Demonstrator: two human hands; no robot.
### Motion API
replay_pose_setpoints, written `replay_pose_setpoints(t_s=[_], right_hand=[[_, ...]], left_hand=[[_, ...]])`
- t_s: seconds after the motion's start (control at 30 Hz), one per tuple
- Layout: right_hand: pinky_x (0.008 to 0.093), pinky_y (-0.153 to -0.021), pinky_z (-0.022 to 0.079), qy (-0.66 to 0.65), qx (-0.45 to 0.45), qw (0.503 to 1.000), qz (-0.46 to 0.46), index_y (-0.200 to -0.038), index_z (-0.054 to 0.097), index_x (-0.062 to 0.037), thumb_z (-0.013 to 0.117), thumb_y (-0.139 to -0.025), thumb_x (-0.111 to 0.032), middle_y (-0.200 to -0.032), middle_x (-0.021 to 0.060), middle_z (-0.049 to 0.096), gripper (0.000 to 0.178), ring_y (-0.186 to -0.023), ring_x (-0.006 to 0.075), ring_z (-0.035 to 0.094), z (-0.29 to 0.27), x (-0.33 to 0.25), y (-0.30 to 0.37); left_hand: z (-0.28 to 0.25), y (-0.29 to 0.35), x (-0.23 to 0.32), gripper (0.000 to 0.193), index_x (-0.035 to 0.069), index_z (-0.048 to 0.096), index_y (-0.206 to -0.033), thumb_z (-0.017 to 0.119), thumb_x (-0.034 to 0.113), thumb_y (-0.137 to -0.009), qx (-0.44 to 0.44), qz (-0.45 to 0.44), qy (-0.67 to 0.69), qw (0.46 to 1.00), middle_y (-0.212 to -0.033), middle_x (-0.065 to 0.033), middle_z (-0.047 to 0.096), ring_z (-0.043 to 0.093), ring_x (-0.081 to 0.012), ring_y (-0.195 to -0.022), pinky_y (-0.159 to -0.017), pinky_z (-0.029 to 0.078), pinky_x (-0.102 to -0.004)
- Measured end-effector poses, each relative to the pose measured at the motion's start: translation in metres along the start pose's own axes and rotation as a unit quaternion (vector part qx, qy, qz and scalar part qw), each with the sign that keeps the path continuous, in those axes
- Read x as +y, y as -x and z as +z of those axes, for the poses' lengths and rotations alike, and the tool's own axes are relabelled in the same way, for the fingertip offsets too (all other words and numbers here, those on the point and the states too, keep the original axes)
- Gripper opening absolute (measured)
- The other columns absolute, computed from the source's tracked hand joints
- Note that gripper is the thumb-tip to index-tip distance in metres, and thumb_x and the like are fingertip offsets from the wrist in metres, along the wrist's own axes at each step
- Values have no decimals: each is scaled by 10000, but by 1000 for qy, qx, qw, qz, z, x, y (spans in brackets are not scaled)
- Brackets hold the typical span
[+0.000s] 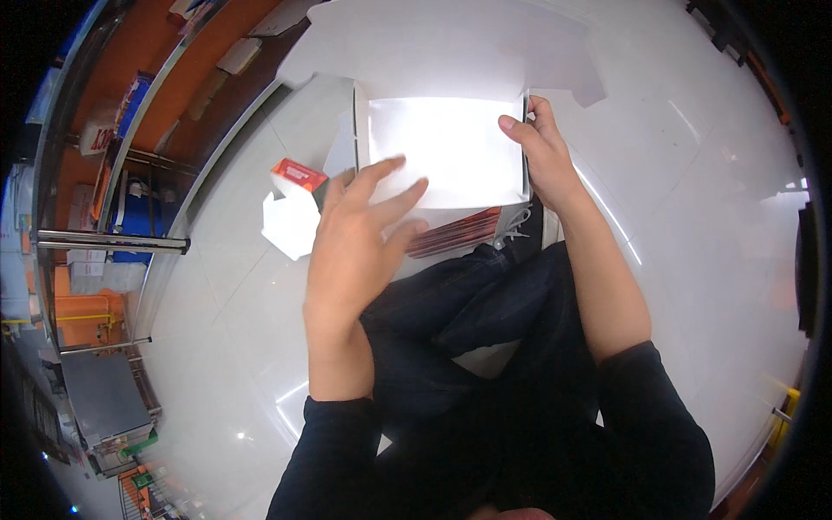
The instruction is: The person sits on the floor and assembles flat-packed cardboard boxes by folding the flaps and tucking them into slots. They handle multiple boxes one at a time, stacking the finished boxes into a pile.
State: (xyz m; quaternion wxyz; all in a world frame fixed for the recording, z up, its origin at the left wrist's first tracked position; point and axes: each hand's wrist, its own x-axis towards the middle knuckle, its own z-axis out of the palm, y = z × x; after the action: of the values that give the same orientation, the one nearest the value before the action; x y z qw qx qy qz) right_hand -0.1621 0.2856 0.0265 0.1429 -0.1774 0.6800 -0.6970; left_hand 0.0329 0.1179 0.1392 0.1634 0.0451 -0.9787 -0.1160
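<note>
Head view. The right grip (546,154) is closed on the right wall of a white box (442,147) — thumb over the rim on the inner face, fingers at the outer side. The box is open, its white interior facing the camera and its lid (442,48) raised beyond both grips. The left grip (354,232) is wide, with fingers spread and slightly blurred, at the near left corner of the box; whether it touches the box cannot be told. Just left of this grip, a small red-and-white carton (299,176) with opened flaps lies on the pale tiled floor (230,338). To the right of the left grip — below the box's near edge — shows a partly hidden stack of thin red items (459,232). Farther left stands a shelf unit (178,91) with orange panels.
</note>
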Motion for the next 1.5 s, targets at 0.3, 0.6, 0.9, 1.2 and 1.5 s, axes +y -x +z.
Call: replay_pose_setpoints(t_s=[0.3,0.6,0.9,1.2,1.5], right_hand=[[366,-998,425,-80,-85,993,31,-1304,457,-25,636,-920,-360,-1211,197,592,540,-1145,272,562,-4,-8,-1],[343,-874,471,20,-34,999,21,-1068,559,-66,687,-902,-480,-1019,105,633,464,-985,225,589,-7,2,-12],[395,-892,497,100,-25,995,11,-1081,626,-27,685,-877,-573,-1078,197,669,586,-1008,286,637,7,19,-15],[285,-686,510,-29,-55,994,88,-1179,590,-18,601,-998,-158,-1025,68,653,229,-829,127,595,3,15,-14],[278,-799,510,102,-121,987,26,-1227,590,18,648,-972,-91,-954,70,714,283,-876,119,628,0,42,-17]], left_hand=[[27,-23,-43,811,-37,430,-1467,765,409,-879,92,-265,361,890,-1365,-273,548,595,-401,-1217,-931,539,-430],[50,-31,-58,644,-95,590,-1308,749,374,-897,65,-303,380,872,-1172,-248,676,657,-300,-1100,-913,533,-403],[50,-31,-66,509,-55,744,-1055,782,403,-835,-12,-310,95,946,-909,-212,746,724,-288,-828,-772,543,-379],[61,-27,-87,347,-78,738,-1011,713,175,-775,-65,-285,104,951,-799,-207,731,705,-287,-708,-681,527,-385],[65,-26,-100,336,-86,741,-996,708,164,-773,-64,-293,137,944,-769,-181,725,687,-237,-661,-637,518,-365]])
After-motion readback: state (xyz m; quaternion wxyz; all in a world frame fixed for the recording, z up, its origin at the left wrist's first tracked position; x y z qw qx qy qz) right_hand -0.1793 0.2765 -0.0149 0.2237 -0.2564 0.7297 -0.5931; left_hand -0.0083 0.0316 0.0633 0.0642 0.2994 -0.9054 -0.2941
